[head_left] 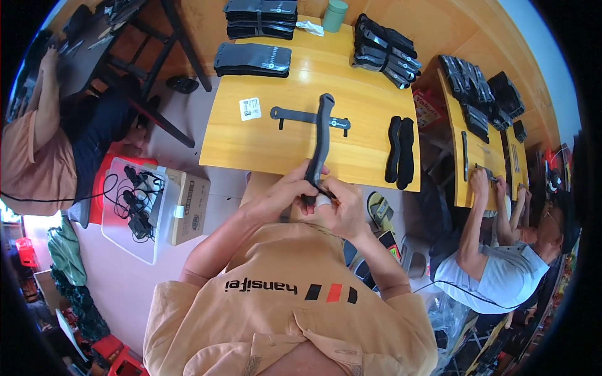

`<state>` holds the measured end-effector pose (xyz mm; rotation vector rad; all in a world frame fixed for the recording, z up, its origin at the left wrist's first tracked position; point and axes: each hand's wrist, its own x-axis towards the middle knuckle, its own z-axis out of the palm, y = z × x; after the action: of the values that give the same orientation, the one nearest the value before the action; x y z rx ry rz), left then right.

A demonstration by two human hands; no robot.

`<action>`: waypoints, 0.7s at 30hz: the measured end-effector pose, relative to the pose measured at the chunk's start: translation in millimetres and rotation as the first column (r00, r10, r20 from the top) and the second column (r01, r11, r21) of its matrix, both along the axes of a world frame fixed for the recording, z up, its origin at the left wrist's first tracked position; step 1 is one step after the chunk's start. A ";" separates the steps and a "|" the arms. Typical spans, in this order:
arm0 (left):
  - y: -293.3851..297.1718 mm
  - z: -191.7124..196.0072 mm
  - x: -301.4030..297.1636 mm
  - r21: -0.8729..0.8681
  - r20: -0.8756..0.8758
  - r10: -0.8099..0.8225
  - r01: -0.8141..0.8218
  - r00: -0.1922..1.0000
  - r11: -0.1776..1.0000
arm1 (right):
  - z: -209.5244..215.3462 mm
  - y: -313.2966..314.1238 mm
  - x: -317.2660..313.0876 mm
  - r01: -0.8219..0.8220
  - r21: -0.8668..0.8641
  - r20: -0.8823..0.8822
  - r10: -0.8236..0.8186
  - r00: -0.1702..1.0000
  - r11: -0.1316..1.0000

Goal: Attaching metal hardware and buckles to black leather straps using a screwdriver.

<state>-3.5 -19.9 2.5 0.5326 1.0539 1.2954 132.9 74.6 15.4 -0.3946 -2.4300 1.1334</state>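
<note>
A long black strap (322,135) rises from my hands over the near edge of the wooden table, its rounded end pointing to the far side. My left hand (293,189) is closed round its lower part. My right hand (343,205) pinches the same lower end, close against the left; the exact grip is hidden between the fingers. Something white, like tape, wraps a finger there. Beyond the held strap, partly covered by it, a flat dark grey strap (295,117) with short black tabs lies across the table. Two black padded strips (400,152) lie side by side at the right.
Stacked black straps (253,60) stand at the far left of the table (238,147), a bundled pile (385,51) at the far right. Behind are a green canister (335,15) and a white label (250,109). A cable bin (135,210) stands left; co-workers sit either side.
</note>
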 end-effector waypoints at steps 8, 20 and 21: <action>-5.1 -13.4 -3.8 0.071 0.204 -0.109 0.096 0.973 0.993 | -7.8 -1.0 0.1 -0.023 -0.725 -0.047 -0.017 0.999 0.688; -30.1 19.0 -15.4 0.131 -0.076 -0.420 0.427 0.904 0.895 | 12.0 28.7 32.6 0.034 -0.999 0.031 -0.081 0.996 0.038; -34.5 17.9 -19.0 0.133 -0.077 -0.419 0.426 0.905 0.895 | 15.1 37.2 38.9 0.010 -1.000 0.010 -0.135 0.991 -0.004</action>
<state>-22.6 -54.4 20.4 0.8579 0.8224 0.9784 171.8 111.8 30.5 -0.8178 -0.9155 2.6501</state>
